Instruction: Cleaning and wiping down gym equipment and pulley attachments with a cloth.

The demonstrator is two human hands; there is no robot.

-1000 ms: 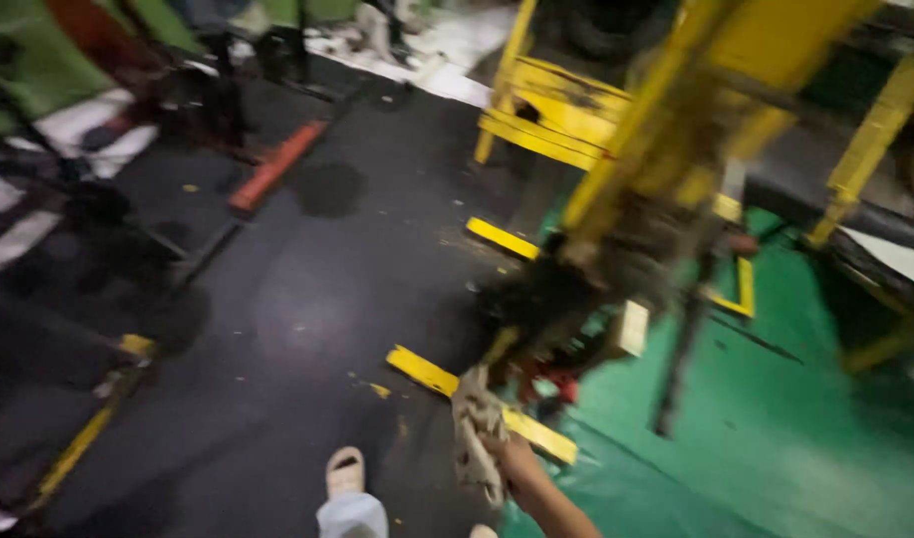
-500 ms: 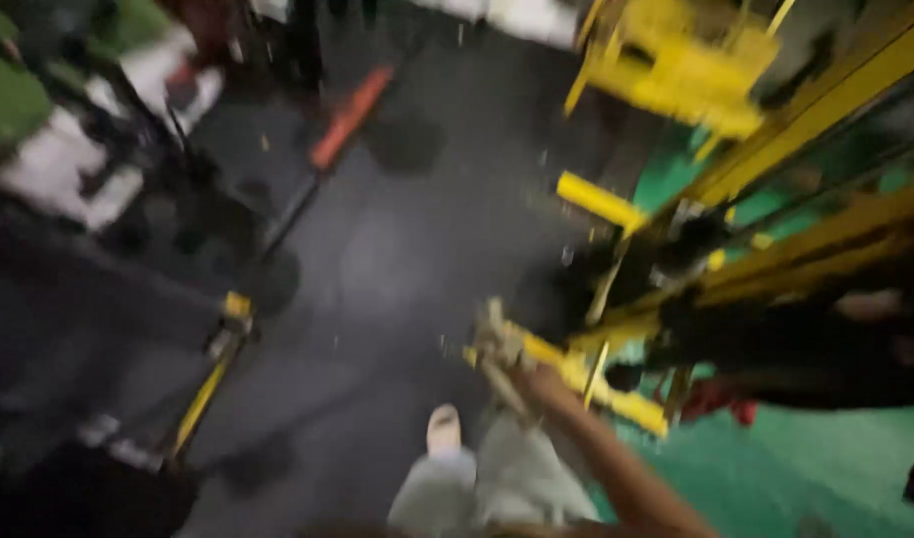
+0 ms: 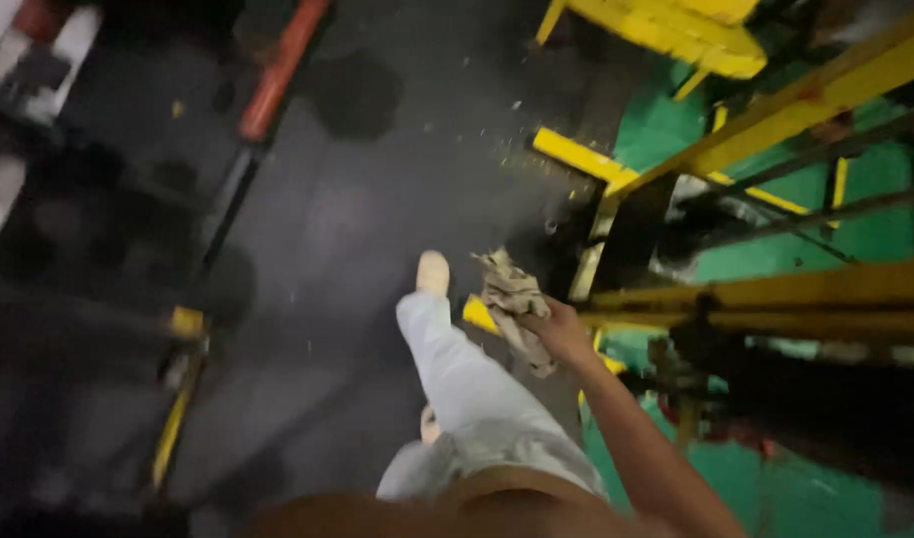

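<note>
The right hand (image 3: 559,331) is closed around one crumpled, dirty beige rag (image 3: 512,299), soft and wrinkled, hanging just left of a yellow painted metal frame (image 3: 776,294). One pale shoe (image 3: 433,272) steps onto the dark, speckled floor (image 3: 357,199). One red bar (image 3: 272,75) lies far left. The left hand is out of view.

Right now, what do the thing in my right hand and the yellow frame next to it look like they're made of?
The rag in your right hand looks like soft woven cloth, beige and stained: it hangs crumpled in loose folds. The yellow frame looks like painted metal, probably steel: straight rigid beams, with paint worn dark and grimy in places. Blur leaves finer detail open.
</note>
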